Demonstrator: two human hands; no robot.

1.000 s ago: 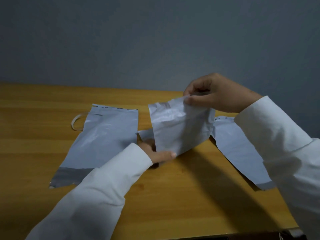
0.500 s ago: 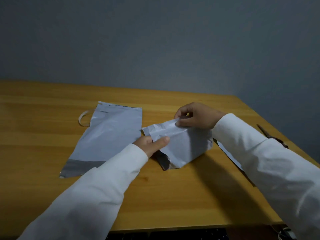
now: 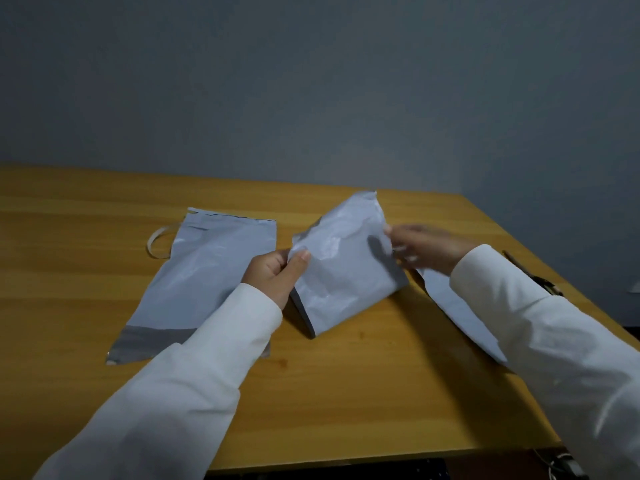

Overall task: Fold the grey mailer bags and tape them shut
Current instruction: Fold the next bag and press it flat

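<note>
A folded grey mailer bag (image 3: 343,268) is held above the wooden table (image 3: 346,393), its upper corner sticking up. My left hand (image 3: 273,275) grips its left edge, thumb on the front. My right hand (image 3: 426,249), blurred by motion, touches its right edge; whether it pinches the bag is unclear. A second grey mailer bag (image 3: 207,282) lies flat to the left, with a darker band at its near end. A third grey mailer bag (image 3: 460,317) lies flat to the right, partly under my right sleeve.
A pale strip loop (image 3: 157,242) lies by the left bag's far corner. Dark scissors (image 3: 533,275) rest near the table's right edge. A grey wall stands behind the table. Some dark things and cables sit below the near edge.
The folded bag has lifted off the table and its top has swung up. My left hand has gone from pressing the bag to gripping its left edge. My right hand has moved right.
</note>
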